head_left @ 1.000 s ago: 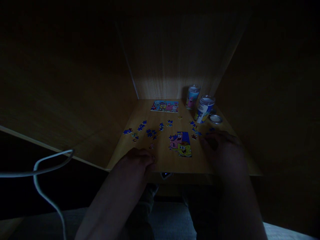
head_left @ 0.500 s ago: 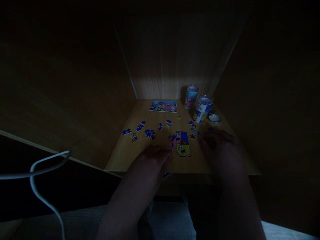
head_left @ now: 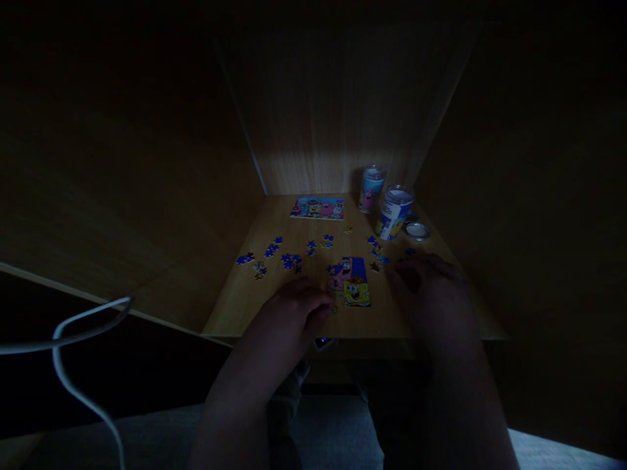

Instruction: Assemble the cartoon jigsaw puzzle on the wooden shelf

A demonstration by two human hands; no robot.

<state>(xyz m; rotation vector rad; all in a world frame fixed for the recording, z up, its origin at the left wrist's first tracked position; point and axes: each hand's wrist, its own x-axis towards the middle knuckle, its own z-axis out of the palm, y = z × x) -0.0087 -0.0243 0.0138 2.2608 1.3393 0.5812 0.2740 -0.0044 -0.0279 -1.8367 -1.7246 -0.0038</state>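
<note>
A partly joined jigsaw puzzle [head_left: 355,281] with pink and yellow cartoon figures lies near the front of the wooden board. Close to its lower left corner, my left hand [head_left: 298,307] is closed in a pinch on a small puzzle piece [head_left: 334,309]. To the right of the puzzle, my right hand [head_left: 434,290] rests low with thumb and fingers curled together; in the dark I cannot make out what its fingertips hold. Loose blue puzzle pieces [head_left: 291,261] lie left of the puzzle, and several more pieces [head_left: 375,248] are by my right fingertips.
At the back lies a colourful picture card [head_left: 317,208]. Two clear-topped cans, one pink and blue [head_left: 371,189] and one with a white label [head_left: 393,212], stand at the back right beside a round lid [head_left: 417,231]. Wooden walls enclose the sides; a white cable [head_left: 73,385] hangs at left.
The view has shifted slightly. My left hand has tilted a little at the puzzle's lower left edge, and the piece at its fingertips shows more clearly. My right hand has hardly moved.
</note>
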